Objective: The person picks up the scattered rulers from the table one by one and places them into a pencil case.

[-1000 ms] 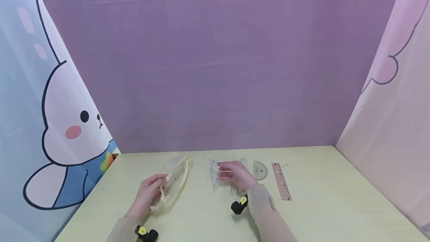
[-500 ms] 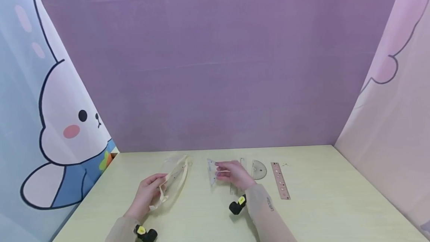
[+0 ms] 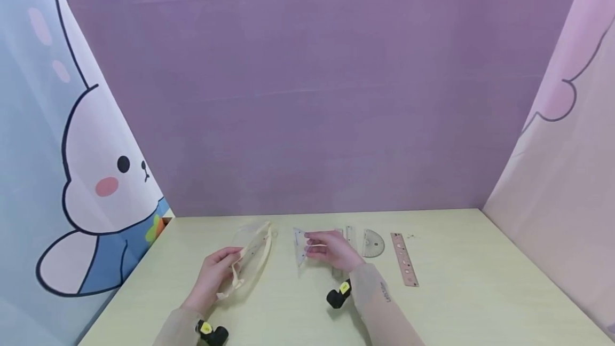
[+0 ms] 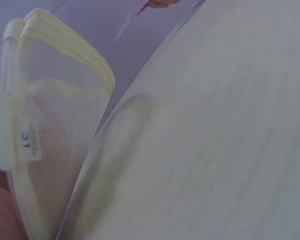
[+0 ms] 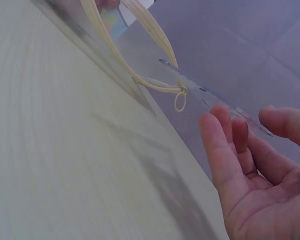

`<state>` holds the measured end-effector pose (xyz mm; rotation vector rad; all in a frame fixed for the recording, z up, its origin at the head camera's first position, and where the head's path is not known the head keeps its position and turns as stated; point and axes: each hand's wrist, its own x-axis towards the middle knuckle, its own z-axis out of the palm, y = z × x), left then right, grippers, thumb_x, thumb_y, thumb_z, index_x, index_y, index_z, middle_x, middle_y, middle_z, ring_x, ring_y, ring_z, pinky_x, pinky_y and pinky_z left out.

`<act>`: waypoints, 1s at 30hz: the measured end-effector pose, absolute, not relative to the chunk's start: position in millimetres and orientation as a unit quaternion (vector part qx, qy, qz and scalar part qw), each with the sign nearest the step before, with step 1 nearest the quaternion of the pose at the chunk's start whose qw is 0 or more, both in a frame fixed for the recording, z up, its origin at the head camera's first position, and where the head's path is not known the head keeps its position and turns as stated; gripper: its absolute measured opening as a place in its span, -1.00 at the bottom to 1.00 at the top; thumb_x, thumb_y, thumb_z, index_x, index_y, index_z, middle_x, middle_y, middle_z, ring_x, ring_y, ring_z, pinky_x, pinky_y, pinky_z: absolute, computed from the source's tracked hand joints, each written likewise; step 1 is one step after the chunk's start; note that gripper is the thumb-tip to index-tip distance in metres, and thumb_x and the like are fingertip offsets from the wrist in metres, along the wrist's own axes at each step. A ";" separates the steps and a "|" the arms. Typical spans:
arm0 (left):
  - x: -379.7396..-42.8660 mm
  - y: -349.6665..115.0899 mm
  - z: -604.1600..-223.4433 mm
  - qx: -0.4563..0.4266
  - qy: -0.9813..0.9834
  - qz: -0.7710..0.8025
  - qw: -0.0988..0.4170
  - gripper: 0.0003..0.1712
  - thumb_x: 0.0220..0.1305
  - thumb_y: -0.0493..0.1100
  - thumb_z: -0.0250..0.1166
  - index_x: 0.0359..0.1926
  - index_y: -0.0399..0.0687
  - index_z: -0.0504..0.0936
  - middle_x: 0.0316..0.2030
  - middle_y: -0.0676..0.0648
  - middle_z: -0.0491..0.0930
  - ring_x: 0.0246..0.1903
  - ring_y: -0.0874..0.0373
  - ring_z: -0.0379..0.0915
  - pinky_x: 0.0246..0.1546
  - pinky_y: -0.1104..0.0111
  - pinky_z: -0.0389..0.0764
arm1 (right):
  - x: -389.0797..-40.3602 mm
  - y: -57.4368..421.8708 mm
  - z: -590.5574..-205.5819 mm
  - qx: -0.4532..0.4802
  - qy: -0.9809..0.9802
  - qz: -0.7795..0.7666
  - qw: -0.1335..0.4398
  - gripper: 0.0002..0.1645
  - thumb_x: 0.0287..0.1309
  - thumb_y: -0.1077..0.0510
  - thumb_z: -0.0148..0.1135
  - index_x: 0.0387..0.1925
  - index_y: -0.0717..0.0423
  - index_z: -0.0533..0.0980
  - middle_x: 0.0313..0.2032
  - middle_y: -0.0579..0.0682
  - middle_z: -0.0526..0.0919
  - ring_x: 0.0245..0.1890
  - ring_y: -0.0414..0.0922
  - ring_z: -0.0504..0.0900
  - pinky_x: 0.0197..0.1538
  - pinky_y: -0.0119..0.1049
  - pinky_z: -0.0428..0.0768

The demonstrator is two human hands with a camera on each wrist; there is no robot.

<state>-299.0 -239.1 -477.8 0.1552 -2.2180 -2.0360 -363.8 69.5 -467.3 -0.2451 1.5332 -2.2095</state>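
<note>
Left hand [image 3: 218,271] reaching in low, fingers gripping clear pouch [image 3: 252,251]. Right hand [image 3: 333,250] bent inward, thumb and fingertips pinching clear triangle [image 3: 298,244], held above table [image 3: 471,271], near pouch. Left wrist view alone: "31" tag [image 4: 30,139]. Head view alone: protractor [image 3: 373,243], pink ruler [image 3: 404,259].

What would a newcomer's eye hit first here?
Probably the broad purple backdrop behind the pale wood-grain table, then the big white cartoon rabbit on the blue cloth at the head view's left. Lower centre, the left hand holds a see-through, cream-edged pouch while the right hand pinches a clear plastic triangle to its right.
</note>
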 end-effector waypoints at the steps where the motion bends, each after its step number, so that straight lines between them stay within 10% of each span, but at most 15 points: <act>1: -299.0 -238.7 -477.0 0.050 -0.737 -0.671 0.064 -0.64 0.28 -0.15 0.27 0.00 -0.31 0.62 -0.12 -0.10 0.58 -0.26 0.08 0.50 -0.25 0.29 0.55 | -363.9 68.1 -467.2 -0.088 0.551 -0.800 0.221 -0.45 0.28 0.23 0.17 0.18 0.53 0.34 -0.24 0.12 0.54 -0.23 -0.07 0.62 0.03 -0.17 0.57; 30: -302.0 -232.2 -476.6 0.052 -0.721 -0.688 0.070 -0.68 0.27 -0.21 0.27 -0.01 -0.31 0.61 -0.20 -0.11 0.60 -0.41 0.15 0.46 -0.46 0.41 0.50 | -367.4 16.6 -462.2 -0.109 0.530 -0.796 0.272 -0.55 0.30 0.26 0.13 0.13 0.48 0.41 -0.26 0.08 0.53 -0.22 -0.07 0.62 0.03 -0.19 0.57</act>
